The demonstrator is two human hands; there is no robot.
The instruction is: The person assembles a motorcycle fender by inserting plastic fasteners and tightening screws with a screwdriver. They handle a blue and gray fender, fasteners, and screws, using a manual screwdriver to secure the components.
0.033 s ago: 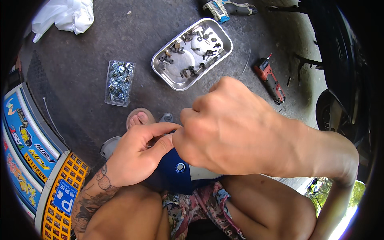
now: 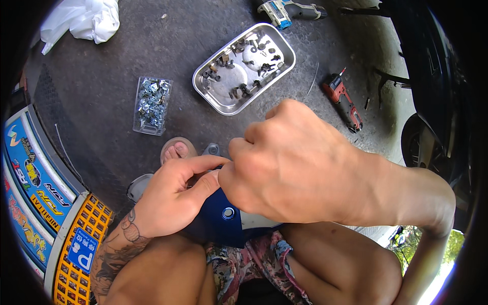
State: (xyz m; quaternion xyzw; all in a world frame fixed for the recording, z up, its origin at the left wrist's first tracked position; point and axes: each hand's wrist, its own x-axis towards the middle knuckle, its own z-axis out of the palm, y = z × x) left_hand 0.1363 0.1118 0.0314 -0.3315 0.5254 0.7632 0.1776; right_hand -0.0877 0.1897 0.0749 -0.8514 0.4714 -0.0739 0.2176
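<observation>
- Floor [image 2: 101,101]: grey, rough, stained
- Right hand [image 2: 295,162]: back upward, wrist bent, fingers folded into a fist; I cannot tell what, if anything, they grip
- Panel [image 2: 38,183]: blue, curved, with colourful lettered stickers
- Left hand [image 2: 175,195]: thumb and forefinger narrowed against the right fist; anything between them is hidden
- Tray [image 2: 231,84]: shiny metal, rounded corners, in front of the hands
- Blue part [image 2: 211,223]: glossy, seemingly plastic, metal-rimmed round hole, below the hands, above the lap
- Grid [image 2: 96,208]: orange, square-holed, bearing a blue label with white writing
- Box [image 2: 147,133]: clear, oblong, full of silvery clips [image 2: 153,99]
- Driver [image 2: 346,104]: red and black
- Bolts [image 2: 243,91]: dark, loose in the tray
</observation>
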